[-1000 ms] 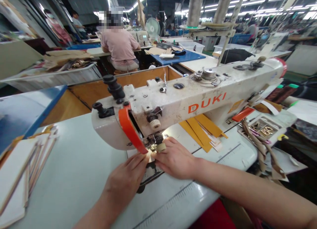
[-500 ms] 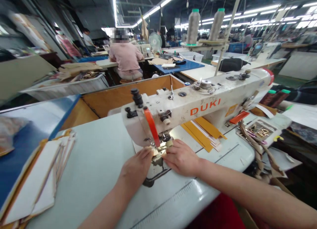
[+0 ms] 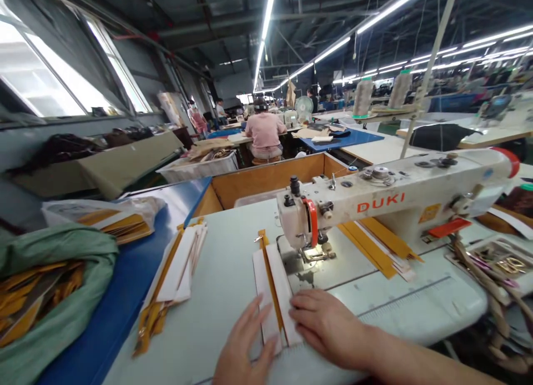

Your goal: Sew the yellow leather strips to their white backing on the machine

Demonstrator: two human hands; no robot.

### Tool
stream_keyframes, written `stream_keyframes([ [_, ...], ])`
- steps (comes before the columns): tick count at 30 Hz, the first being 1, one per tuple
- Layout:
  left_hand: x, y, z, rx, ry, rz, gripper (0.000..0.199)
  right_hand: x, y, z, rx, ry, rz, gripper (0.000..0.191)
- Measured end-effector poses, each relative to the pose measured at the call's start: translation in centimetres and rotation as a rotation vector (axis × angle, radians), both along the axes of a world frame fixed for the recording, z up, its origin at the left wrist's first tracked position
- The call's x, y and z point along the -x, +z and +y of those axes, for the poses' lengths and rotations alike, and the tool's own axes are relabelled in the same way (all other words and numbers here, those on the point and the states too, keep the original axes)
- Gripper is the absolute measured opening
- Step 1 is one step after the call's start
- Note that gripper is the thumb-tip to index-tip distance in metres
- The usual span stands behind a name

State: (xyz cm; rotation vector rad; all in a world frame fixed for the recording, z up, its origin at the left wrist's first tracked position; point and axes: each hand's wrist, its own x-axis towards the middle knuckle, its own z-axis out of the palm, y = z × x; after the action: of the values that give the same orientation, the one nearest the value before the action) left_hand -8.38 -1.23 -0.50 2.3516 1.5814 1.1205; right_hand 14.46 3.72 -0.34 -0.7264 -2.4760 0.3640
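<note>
Resting both open hands on long white strip with mustard-yellow centre band [image 3: 271, 296], no closed grip: R hand [image 3: 328, 327] flat, fingers across strip's right side near its near end; L hand [image 3: 244, 349] splayed, fingertips at left edge. Long axis running away from body, nearly straight ahead, far end lying just left of metal presser foot [image 3: 321, 247] on white DUKI sewing machine [image 3: 387, 204], not under it. R hand slightly closer to machine. Surface: pale grey-green sewing table [image 3: 216, 313]; loose mustard-yellow strips [image 3: 372, 252] behind needle area, stack of white strips [image 3: 177, 268] at table's left edge. Further left, blue-topped bench [image 3: 125, 279] w/ bundled green cloth [image 3: 54, 288]. Beyond, tall beige thread cones [image 3: 362, 96] above machine, co-worker in pink shirt [image 3: 264, 131] at next station, long factory hall, strip lights, windows along left wall [image 3: 41, 69].
</note>
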Motion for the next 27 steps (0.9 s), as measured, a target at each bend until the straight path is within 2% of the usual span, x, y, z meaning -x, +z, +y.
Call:
stream_keyframes([
  [2, 1.5, 0.4, 0.8, 0.283, 0.112, -0.361, 0.026, -0.1, -0.3, -0.1, 0.01, -0.005, 0.01, 0.025],
  [5, 2.0, 1.3, 2.0, 0.566, 0.15, -0.613, 0.028, -0.3, -0.5, 0.0, 0.031, 0.003, 0.026, 0.026],
  [8, 0.4, 2.1, 3.0, 0.773, 0.21, -0.72, 0.033, -0.4, -0.5, -0.2, 0.069, 0.009, 0.021, 0.028],
  [12, -2.0, 2.2, 4.0, 0.906, 0.22, -0.638, 0.024, -0.5, -0.3, -0.3, 0.085, 0.008, -0.014, 0.03],
  [14, -2.3, 2.3, 4.3, 0.902, 0.219, -0.609, 0.021, -0.7, -0.2, -0.3, 0.053, 0.018, -0.027, 0.031],
  [17, -0.8, 3.8, 4.5, 0.745, 0.271, -0.614, 0.022, -1.0, -0.4, 0.0, -0.016, 0.036, -0.019, 0.033],
  [19, 1.6, 5.5, 4.7, 0.604, 0.341, -0.633, 0.028, -1.2, -0.8, 0.1, -0.055, 0.027, 0.019, 0.033],
  [23, 8.1, 9.5, 5.5, 0.402, 0.493, -0.686, 0.037, -1.3, -1.5, 0.3, -0.138, 0.021, 0.059, 0.033],
  [25, 11.1, 10.8, 5.6, 0.349, 0.563, -0.696, 0.035, -1.3, -1.7, 0.5, -0.192, 0.034, 0.062, 0.033],
  [27, 13.4, 11.5, 5.5, 0.324, 0.623, -0.687, 0.031, -1.3, -1.9, 0.9, -0.256, 0.048, 0.075, 0.033],
])
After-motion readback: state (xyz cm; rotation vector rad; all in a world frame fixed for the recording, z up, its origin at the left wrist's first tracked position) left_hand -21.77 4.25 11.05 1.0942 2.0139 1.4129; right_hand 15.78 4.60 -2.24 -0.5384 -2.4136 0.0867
